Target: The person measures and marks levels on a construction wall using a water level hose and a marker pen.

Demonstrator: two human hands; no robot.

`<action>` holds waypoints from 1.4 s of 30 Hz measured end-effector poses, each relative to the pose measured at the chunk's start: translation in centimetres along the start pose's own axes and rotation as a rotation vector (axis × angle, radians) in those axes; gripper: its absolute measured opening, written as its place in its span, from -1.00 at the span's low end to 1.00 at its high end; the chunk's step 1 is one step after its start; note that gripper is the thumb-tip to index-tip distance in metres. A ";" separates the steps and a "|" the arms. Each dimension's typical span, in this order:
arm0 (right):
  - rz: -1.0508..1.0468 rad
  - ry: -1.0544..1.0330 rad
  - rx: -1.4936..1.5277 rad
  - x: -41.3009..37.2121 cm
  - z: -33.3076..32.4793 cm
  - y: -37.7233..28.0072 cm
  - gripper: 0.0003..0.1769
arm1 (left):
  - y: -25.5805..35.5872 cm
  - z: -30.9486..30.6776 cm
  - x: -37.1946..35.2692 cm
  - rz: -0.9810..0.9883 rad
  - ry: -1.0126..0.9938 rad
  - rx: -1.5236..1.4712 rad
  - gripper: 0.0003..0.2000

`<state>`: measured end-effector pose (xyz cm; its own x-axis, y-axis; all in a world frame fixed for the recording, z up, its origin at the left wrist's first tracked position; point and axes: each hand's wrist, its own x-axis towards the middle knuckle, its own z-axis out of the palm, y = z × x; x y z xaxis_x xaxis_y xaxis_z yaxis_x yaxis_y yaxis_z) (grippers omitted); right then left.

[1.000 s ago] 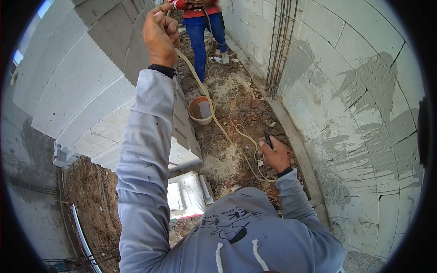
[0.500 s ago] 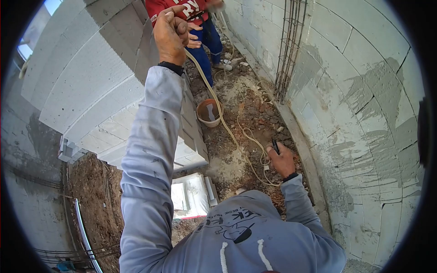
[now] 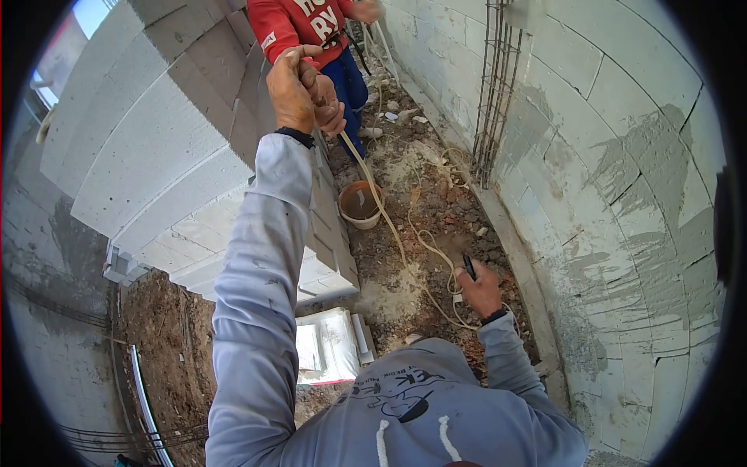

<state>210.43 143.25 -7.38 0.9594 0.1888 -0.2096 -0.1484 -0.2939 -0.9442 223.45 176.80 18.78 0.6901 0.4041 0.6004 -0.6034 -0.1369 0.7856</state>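
My left hand (image 3: 292,95) is raised beside the stacked blocks, fingers curled. It meets or overlaps a co-worker's hand (image 3: 330,107), and what lies between the fingers is hidden. From those two hands a pale hose (image 3: 376,193) runs down to the ground. Lower right, my right hand (image 3: 481,289) is closed around a black marker (image 3: 469,267), which points up. Loops of thin cord or hose (image 3: 424,236) lie on the ground around that hand.
A co-worker in a red top (image 3: 311,27) stands ahead. Large white blocks (image 3: 167,156) rise at left, a block wall (image 3: 615,179) at right with a rebar cage (image 3: 495,93). A bucket (image 3: 360,204) and a white wrapped bag (image 3: 336,342) sit on rubble.
The co-worker's hand has come up against my left hand, and the co-worker appears more fully in view. My left hand has dropped slightly; my right hand has shifted slightly lower with the marker.
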 end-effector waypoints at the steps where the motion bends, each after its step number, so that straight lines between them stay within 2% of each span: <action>1: -0.006 0.000 -0.001 0.1 0.0 0.2 -0.69 | -0.5 -0.1 0.3 0.006 0.002 -0.001 -0.60; 3: -0.001 -0.002 0.007 0.4 -0.1 0.8 -0.69 | -2.0 -0.5 0.9 0.097 0.057 0.155 -0.60; 5: 0.006 -0.005 -0.001 0.6 -0.3 0.9 -0.69 | -2.5 -0.6 1.2 0.027 0.050 0.165 -0.61; 7: 0.042 0.006 -0.017 0.6 -0.6 0.6 -0.69 | -2.9 0.0 0.7 0.222 0.112 0.229 -0.57; 8: 0.045 0.002 -0.021 0.9 -0.6 0.8 -0.69 | -2.5 -0.5 0.1 0.212 0.124 0.350 -0.52; 11: 0.023 -0.019 -0.110 1.5 -0.4 1.6 -0.70 | -2.2 -1.4 -2.4 0.259 0.148 0.373 -0.51; 14: 0.000 -0.055 -0.104 2.3 0.7 0.7 -0.73 | -2.2 -4.6 -8.2 -0.019 0.016 0.311 -0.55; 15: -0.042 -0.033 -0.187 2.9 1.1 1.1 -0.74 | -2.0 -5.5 -11.0 -0.129 -0.022 0.277 -0.57; 17: -0.105 -0.066 -0.282 3.7 2.2 1.3 -0.75 | -4.0 -8.9 -17.4 -0.370 -0.045 0.273 -0.58; 18: -0.059 -0.082 -0.209 4.2 2.9 1.1 -0.76 | -5.4 -10.8 -21.2 -0.472 -0.013 0.280 -0.60; 19: -0.016 -0.090 -0.135 5.0 3.3 0.8 -0.77 | -6.9 -12.6 -25.5 -0.570 0.061 0.252 -0.63; 20: -0.004 -0.180 -0.124 6.2 3.6 1.2 -0.65 | -7.4 -14.2 -29.8 -0.679 0.163 0.223 -0.64; 21: -0.040 -0.199 -0.127 7.1 3.9 1.5 -0.65 | -8.7 -16.0 -35.0 -0.741 0.301 0.225 -0.67; 22: -0.003 -0.219 -0.141 8.2 4.4 1.5 -0.55 | -9.4 -18.1 -40.6 -0.857 0.363 0.335 -0.70; 23: 0.024 -0.241 -0.148 9.8 5.3 0.8 -0.45 | -8.6 -18.6 -45.1 -0.919 0.503 0.353 -0.73; 24: -0.032 -0.263 -0.133 11.1 6.1 -0.1 -0.45 | -7.8 -19.6 -49.9 -1.030 0.595 0.386 -0.73; 26: -0.031 -0.277 -0.038 13.3 6.9 -2.3 -0.25 | -6.2 -20.7 -59.5 -1.165 0.835 0.400 -0.73; 27: -0.067 -0.308 -0.037 14.7 7.5 -3.8 -0.25 | -5.7 -21.2 -63.9 -1.222 0.959 0.401 -0.71; 29: -0.176 -0.288 -0.095 17.8 8.4 -7.0 -0.25 | -2.6 -20.0 -67.3 -1.220 1.196 0.384 -0.78; 30: -0.222 -0.289 0.001 20.4 8.8 -7.8 -0.25 | -1.9 -19.5 -69.2 -1.198 1.346 0.316 -0.80; 31: -0.260 -0.288 0.095 22.4 9.7 -8.7 -0.25 | -1.7 -19.3 -70.8 -1.198 1.376 0.300 -0.80; 33: -0.155 -0.002 0.135 22.6 11.4 -13.9 -0.35 | -2.6 -19.4 -73.9 -1.078 1.521 0.164 -0.83; 34: -0.118 0.011 0.189 24.5 12.3 -14.4 -0.49 | -3.1 -19.0 -74.1 -1.082 1.574 0.194 -0.82; 35: -0.077 0.028 0.238 26.6 12.6 -15.0 -0.61 | -3.2 -18.8 -73.4 -1.100 1.526 0.214 -0.81; 37: -0.048 -0.071 0.197 30.0 13.3 -16.1 -0.64 | -3.5 -17.8 -72.4 -1.157 1.436 0.265 -0.77; 39: -0.175 -0.159 0.253 32.6 14.0 -16.3 -0.62 | -3.9 -17.2 -71.6 -1.136 1.321 0.344 -0.73; 41: -0.208 -0.305 0.334 35.0 14.9 -17.5 -0.71 | -5.0 -17.3 -72.5 -1.071 1.295 0.401 -0.71; 42: -0.222 -0.401 0.319 36.9 15.1 -18.0 -0.66 | -3.2 -16.6 -71.2 -0.988 1.335 0.365 -0.70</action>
<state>244.87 169.62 -1.99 0.8185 0.5742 -0.0187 -0.0786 0.0797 -0.9937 169.65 163.46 -28.95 -0.1880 0.8531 -0.4866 0.0662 0.5053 0.8604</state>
